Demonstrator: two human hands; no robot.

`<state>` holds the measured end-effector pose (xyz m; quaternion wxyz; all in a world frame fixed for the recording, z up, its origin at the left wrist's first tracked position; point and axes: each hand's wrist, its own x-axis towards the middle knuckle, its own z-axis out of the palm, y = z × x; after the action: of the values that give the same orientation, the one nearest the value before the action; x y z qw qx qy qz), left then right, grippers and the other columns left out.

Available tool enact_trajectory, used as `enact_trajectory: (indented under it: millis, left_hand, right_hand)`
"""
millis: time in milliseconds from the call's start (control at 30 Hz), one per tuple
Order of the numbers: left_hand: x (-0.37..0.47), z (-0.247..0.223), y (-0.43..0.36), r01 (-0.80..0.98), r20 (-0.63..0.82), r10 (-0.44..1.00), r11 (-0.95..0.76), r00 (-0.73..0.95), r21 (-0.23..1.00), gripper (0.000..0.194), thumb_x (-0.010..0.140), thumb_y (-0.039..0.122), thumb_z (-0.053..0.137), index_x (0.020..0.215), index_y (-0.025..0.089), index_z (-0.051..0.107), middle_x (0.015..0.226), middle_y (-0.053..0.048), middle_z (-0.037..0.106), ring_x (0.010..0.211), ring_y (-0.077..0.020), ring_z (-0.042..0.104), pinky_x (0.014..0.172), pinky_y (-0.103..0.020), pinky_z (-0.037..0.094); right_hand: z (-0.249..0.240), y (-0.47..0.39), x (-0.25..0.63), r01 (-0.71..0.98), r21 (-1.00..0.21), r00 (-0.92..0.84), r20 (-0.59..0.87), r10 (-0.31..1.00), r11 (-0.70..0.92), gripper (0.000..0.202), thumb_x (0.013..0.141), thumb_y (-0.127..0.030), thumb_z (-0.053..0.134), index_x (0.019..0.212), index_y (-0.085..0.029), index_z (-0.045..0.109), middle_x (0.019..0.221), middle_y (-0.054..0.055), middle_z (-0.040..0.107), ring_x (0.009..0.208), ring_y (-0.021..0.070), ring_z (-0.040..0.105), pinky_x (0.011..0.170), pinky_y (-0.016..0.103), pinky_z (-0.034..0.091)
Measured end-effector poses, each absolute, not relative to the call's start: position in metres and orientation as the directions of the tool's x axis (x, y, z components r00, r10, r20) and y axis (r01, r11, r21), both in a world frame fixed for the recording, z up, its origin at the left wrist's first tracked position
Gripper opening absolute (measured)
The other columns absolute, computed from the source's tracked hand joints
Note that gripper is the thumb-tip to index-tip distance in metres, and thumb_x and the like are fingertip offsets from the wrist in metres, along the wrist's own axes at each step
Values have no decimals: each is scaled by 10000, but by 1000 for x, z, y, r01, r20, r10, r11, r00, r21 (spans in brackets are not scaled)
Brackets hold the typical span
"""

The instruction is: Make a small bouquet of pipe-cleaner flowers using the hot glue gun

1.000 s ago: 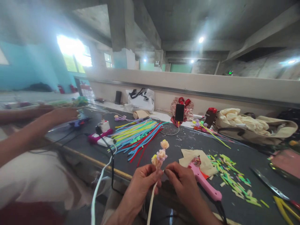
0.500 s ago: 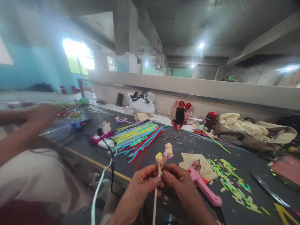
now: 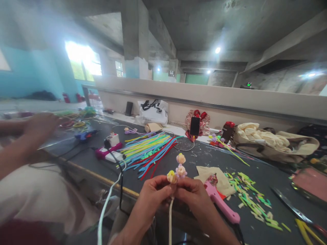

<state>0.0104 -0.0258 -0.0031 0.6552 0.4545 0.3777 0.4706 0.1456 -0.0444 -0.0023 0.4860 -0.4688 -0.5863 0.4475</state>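
You're holding the flower spray (image 3: 181, 170) up in front of you, over the near edge of the black table (image 3: 212, 154). Your left hand (image 3: 153, 194) is pinching it narrow, thumb and fingers closing just under the yellow blossom (image 3: 171, 177). Your right hand (image 3: 192, 192) is meeting it from the other side, fingertips drawn tight at the base of the blossoms; exactly which strand they're gripping, can't tell, fingers are hiding it.

Key relation: the spray is sitting between both hands, neither clearly nearer. Its long axis is running close to upright in view, blossoms standing above the fingertips, pale stem (image 3: 170, 221) hanging below them toward the bottom edge. The yellow blossom is leaning to the left hand's side; the top peach blossom (image 3: 181, 158) is standing highest, more to the right.

The pink glue gun (image 3: 222, 200) is lying just beyond the right hand, much nearer to it than to the left, its nozzle end resting over the beige cloth (image 3: 201, 173). Cut pieces (image 3: 247, 194) are lying scattered farther right.
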Motion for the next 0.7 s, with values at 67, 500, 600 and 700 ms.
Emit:
enact_trajectory:
  millis: [67,500,600,700]
  left_hand:
    - [14,-4,-25,-302,-100,964,174,246,937,195,566,282,702,661,125,638,473,32,567,399,-68,477,394,-162,365]
    - [27,-9,-39,-459,-126,973,203,193,865,190,636,329,643,676,162,562,457,35,593,391,-125,554,438,-221,415]
    - [29,-11,-38,-444,-121,974,196,192,874,216,615,344,658,670,157,564,449,26,596,384,-124,542,432,-223,415]
    - [31,-12,-36,-466,-105,979,177,175,867,214,611,334,663,679,159,561,451,35,587,381,-116,525,428,-221,415]
  right_hand:
    - [-1,-45,144,102,-992,-46,67,997,71,146,677,-252,585,606,-133,632,472,-37,515,407,63,413,388,163,291]
    - [-5,-45,137,-33,-998,18,49,999,50,218,677,-350,608,664,-133,585,484,-44,521,398,64,457,387,156,335]
    - [-6,-45,135,-57,-996,54,69,996,72,233,678,-363,608,643,-135,572,474,-46,516,395,65,457,389,158,340]
    - [-9,-43,135,-90,-994,67,57,996,63,216,671,-340,616,633,-133,570,444,-58,498,355,52,428,358,147,311]
